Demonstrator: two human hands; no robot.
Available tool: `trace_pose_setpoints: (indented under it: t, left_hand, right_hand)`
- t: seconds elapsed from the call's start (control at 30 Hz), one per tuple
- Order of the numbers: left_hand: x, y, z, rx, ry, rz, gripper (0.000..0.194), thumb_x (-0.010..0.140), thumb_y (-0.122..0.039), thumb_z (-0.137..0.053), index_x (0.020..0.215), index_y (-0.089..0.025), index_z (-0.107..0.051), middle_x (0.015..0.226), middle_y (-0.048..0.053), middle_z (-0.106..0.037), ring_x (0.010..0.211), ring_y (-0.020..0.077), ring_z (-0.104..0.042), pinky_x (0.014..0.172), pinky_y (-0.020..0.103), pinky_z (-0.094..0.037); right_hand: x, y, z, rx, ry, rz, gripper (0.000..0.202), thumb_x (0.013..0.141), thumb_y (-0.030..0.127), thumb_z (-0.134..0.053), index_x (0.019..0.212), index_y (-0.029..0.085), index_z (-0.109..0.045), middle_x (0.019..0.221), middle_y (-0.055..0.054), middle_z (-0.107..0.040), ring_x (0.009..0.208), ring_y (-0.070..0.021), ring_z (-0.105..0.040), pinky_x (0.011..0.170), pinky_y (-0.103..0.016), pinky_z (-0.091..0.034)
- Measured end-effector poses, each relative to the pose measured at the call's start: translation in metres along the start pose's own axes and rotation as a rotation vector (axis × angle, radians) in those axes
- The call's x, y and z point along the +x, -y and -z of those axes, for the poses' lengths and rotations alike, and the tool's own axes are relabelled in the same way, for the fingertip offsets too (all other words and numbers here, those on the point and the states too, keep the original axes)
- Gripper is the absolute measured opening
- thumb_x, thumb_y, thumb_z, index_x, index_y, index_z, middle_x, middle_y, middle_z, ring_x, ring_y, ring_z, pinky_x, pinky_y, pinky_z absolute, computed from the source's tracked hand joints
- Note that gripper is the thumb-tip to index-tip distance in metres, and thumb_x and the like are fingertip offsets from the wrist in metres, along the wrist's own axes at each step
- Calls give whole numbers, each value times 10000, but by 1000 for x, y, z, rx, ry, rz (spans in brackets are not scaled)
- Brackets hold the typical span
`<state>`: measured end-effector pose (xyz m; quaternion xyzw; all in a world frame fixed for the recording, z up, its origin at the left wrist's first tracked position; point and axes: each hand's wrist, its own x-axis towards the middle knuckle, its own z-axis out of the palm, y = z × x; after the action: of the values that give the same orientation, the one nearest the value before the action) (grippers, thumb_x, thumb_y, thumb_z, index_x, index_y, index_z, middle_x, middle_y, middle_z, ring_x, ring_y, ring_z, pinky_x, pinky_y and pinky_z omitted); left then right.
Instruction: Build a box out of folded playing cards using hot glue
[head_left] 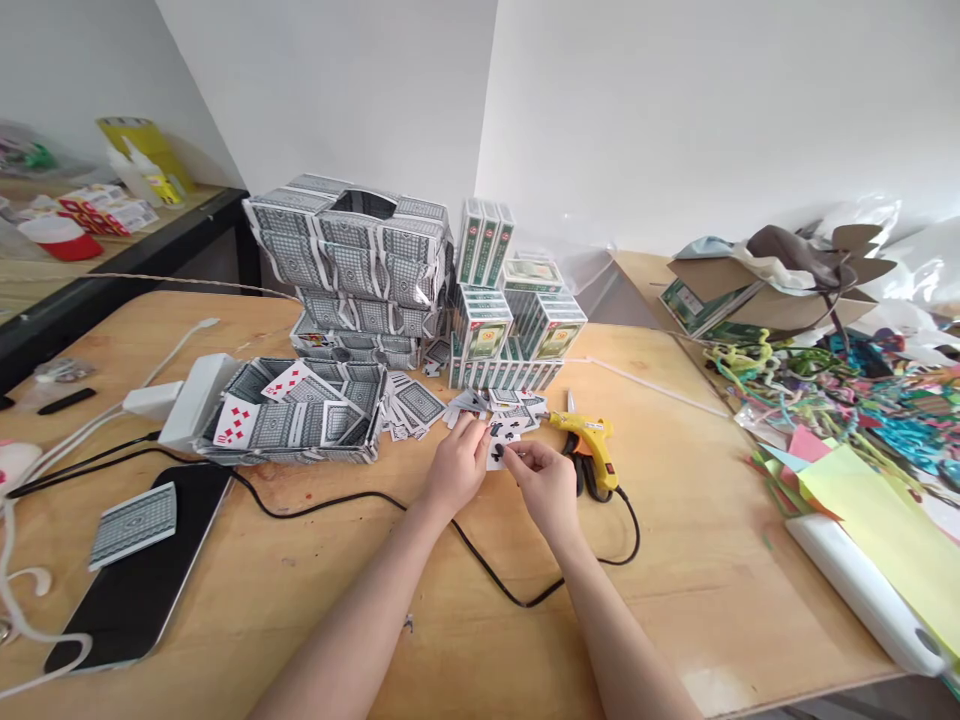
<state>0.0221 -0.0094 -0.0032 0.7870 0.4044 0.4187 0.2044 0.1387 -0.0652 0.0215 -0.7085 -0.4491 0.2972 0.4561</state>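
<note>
Between my two hands is a white playing card (496,455) with black club marks, face up above the wooden table. My left hand (459,462) grips its left side with closed fingers. On its right side, my right hand (546,482) pinches the card with thumb and forefinger. A yellow hot glue gun (592,440) lies just right of my right hand, over orange-handled scissors (576,447). Loose cards (517,410) lie behind my hands, partly hidden by them. To the left stands an open tray built of cards (292,455), with cards inside.
A tall box structure of cards (352,250) stands at the back, beside stacked card packs (484,325). The glue gun's black cord (495,575) loops in front of me. A black phone-like slab (142,590) lies at left. Craft scraps (862,390) crowd the right.
</note>
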Motion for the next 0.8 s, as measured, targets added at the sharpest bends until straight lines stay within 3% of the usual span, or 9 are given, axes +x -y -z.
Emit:
trace_pose_setpoints:
  t: [0.13,0.37,0.47,0.6,0.8]
  left_hand:
    - [1,-2,1,-86,-22,30,204,862,-180,-369,678,-177,-457,720,14,-464,686,118,-471,636,227,-388]
    - [10,8,8,-278,-196,162,184,851,-234,-413,723,-167,-528,833,40,-507,793,137,-494,700,242,-403]
    - [11,11,10,-369,-156,171,202,864,-275,-393,775,-171,-541,800,30,-527,777,140,-499,700,247,-400]
    - [9,7,10,-463,-56,237,238,862,-341,-395,751,-173,-523,641,-11,-461,603,114,-432,562,220,-355]
    - [7,3,11,-478,8,266,250,866,-356,-389,739,-178,-509,609,-18,-392,570,109,-372,531,220,-317]
  right_hand:
    - [1,2,1,106,61,-68,307,646,455,-628,670,149,-630,430,58,-391,400,-71,-294,386,-207,-209]
    - [8,8,18,327,160,-200,297,621,425,-680,662,140,-605,441,54,-424,371,-45,-285,348,-190,-187]
    - [12,7,27,349,216,-198,277,636,405,-675,634,144,-583,463,28,-507,348,-49,-367,333,-184,-237]
    - [14,8,31,384,311,-234,267,635,380,-677,677,142,-566,622,-46,-643,400,-99,-530,350,-192,-345]
    - [13,7,31,483,328,-227,236,642,335,-673,693,154,-529,589,-33,-643,416,-125,-566,374,-211,-426]
